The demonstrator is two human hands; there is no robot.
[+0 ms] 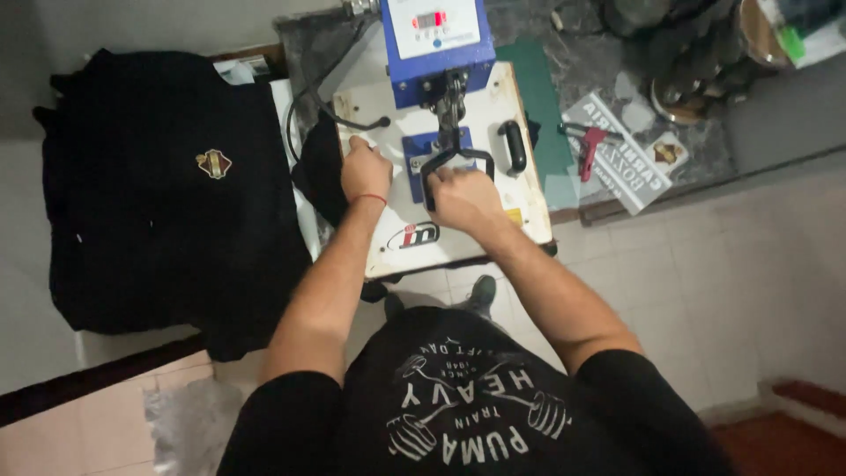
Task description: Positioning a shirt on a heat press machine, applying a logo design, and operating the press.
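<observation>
A stack of black shirts (167,194) lay at far left, soft and matte. The left hand (364,172) pressed flat, fingers spread, on the heat press's (441,167) smooth white plate. The right hand (464,196) curled tightly around its black metal handle (456,159), arm extended.

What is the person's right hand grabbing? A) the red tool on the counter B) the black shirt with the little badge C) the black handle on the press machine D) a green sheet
C: the right hand is wrapped around the black handle in the middle of the white press plate, while the left hand rests flat on that plate.
</observation>
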